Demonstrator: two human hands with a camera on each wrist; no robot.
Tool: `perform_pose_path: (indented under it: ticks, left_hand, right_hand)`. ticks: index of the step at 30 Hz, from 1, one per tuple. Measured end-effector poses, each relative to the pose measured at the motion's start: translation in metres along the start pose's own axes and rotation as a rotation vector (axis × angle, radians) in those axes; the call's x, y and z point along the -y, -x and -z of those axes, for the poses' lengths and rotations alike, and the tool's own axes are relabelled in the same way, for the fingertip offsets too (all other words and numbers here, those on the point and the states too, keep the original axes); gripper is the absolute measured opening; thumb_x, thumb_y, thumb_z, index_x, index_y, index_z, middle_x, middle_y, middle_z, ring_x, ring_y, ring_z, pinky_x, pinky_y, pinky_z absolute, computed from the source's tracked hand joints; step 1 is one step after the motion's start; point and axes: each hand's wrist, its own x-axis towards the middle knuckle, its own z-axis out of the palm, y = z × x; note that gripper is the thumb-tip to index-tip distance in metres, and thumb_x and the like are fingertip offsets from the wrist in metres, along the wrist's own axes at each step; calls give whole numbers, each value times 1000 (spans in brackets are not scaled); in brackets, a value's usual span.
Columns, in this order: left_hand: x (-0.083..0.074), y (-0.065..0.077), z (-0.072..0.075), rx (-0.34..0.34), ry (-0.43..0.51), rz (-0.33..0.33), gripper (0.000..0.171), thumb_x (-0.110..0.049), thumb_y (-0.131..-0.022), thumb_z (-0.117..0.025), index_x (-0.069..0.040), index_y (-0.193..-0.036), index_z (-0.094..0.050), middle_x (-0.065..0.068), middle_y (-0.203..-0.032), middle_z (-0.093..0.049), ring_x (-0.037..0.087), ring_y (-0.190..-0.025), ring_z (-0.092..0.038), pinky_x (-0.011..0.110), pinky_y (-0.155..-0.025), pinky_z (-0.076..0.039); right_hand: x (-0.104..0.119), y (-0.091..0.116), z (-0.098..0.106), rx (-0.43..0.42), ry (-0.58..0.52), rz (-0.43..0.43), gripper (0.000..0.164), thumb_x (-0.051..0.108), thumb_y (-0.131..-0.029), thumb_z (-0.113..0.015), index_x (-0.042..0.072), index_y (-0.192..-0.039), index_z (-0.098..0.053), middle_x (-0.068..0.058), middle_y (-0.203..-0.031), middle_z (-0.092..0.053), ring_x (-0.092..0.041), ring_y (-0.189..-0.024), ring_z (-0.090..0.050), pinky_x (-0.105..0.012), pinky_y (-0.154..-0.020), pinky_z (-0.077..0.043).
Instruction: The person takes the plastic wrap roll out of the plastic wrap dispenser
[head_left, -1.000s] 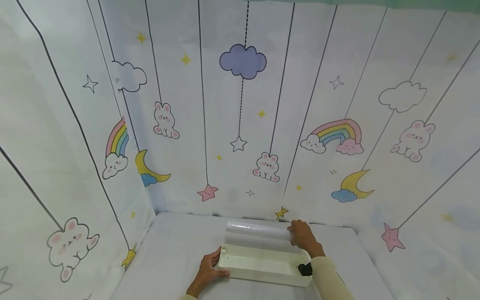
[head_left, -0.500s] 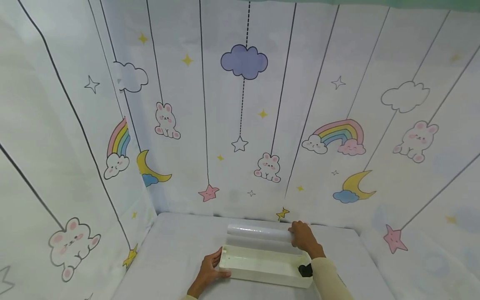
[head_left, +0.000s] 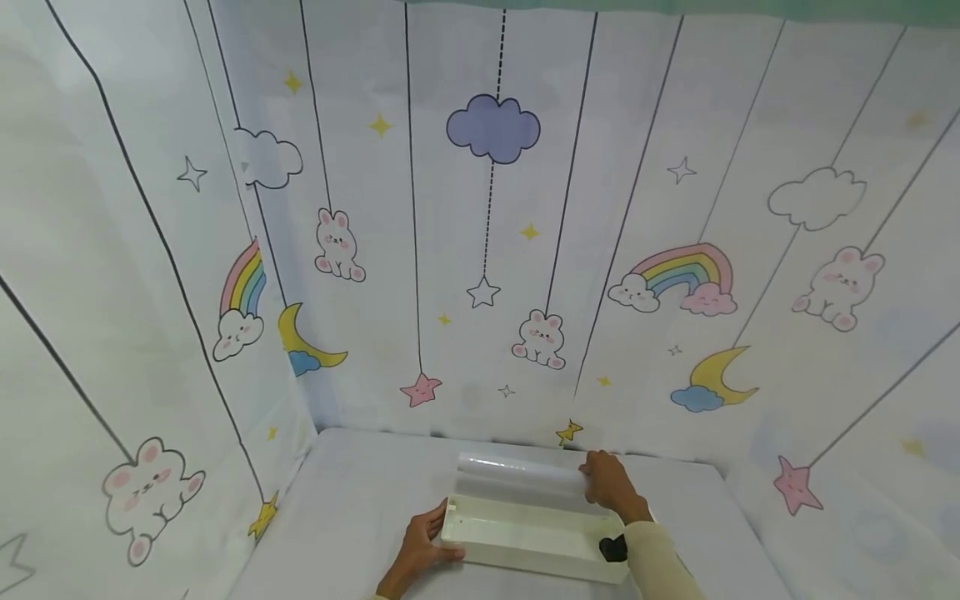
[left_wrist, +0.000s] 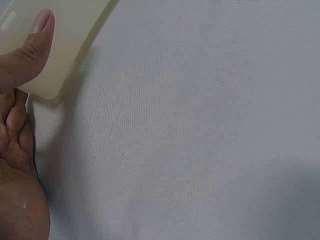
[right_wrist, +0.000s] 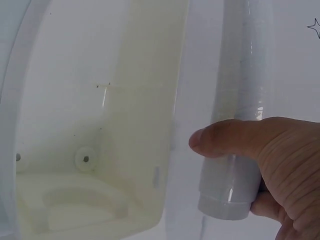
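A long, cream plastic box [head_left: 532,562], open at the top, lies on the white-covered table. My left hand [head_left: 422,546] grips its left end; in the left wrist view the thumb [left_wrist: 44,42] presses against the outside of the box wall [left_wrist: 70,47], with the fingers partly hidden. Behind the box lies a roll of clear plastic wrap [head_left: 517,473], roughly parallel to it. My right hand [head_left: 613,485] holds the right end of this roll. The right wrist view shows the thumb [right_wrist: 220,137] over the wrap roll [right_wrist: 232,175] and a finger underneath, apart from the box.
A small black object [head_left: 613,548] shows beside the right sleeve [head_left: 660,558], across the box's right end; I cannot tell its kind. White cloth [head_left: 345,500] covers the table. Walls of printed fabric [head_left: 360,333] stand behind it and at both sides.
The head view has shifted slightly, so everything appears a little lower and farther right. Both hands keep their holds, and the box and the wrap roll show no clear movement.
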Motion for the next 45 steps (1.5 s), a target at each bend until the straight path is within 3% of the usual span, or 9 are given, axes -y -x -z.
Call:
perform_pose_path:
  ticks: [5, 14, 21, 30, 36, 45]
  left_hand:
    - [3, -1, 0, -12, -31, -26, 98, -6, -68, -92, 19, -145, -36, 37, -146, -44, 51, -135, -47, 43, -112, -48]
    - [2, 0, -1, -9, -20, 33, 100, -9, -68, -93, 16, -147, -35, 33, -148, -45, 48, -138, -46, 39, -114, -47]
    - [2, -1, -2, -5, -24, 8, 99, -8, -68, -92, 16, -146, -36, 34, -148, -43, 50, -137, -46, 31, -113, -49]
    - [3, -1, -1, -12, -20, -2, 99, -5, -67, -92, 18, -145, -36, 36, -146, -45, 50, -135, -47, 37, -113, -48]
    - [3, 0, -1, -15, -11, 37, 100, -8, -68, -93, 14, -147, -37, 32, -147, -46, 45, -137, -48, 20, -112, -47]
    - [12, -2, -1, -15, -8, 39, 101, -9, -67, -93, 13, -148, -37, 30, -147, -48, 43, -137, -48, 9, -108, -43]
  right_hand:
    - [-4, -1, -6, -16, -5, 28, 45, -8, -61, -84, -4, -106, -76, -8, -94, -69, -24, -85, -60, -45, -77, -57]
    - [-2, 0, -14, -16, 1, 31, 44, -8, -60, -82, -2, -103, -78, -5, -90, -67, -24, -82, -59, -44, -75, -55]
    - [-1, 0, -13, -9, 31, 33, 42, -7, -62, -83, -2, -103, -77, -6, -90, -67, -24, -83, -59, -45, -76, -56]
    - [4, 3, -16, -59, 18, 78, 42, -10, -60, -81, -3, -101, -77, -8, -90, -67, -26, -83, -60, -45, -75, -56]
    - [4, 2, -19, -53, 26, 79, 41, -9, -60, -82, -3, -100, -78, -6, -90, -67, -25, -83, -59, -44, -75, -56]
    - [-4, 1, -29, -42, -9, 50, 42, -9, -62, -82, -3, -103, -75, -7, -90, -68, -24, -82, -59, -42, -74, -56]
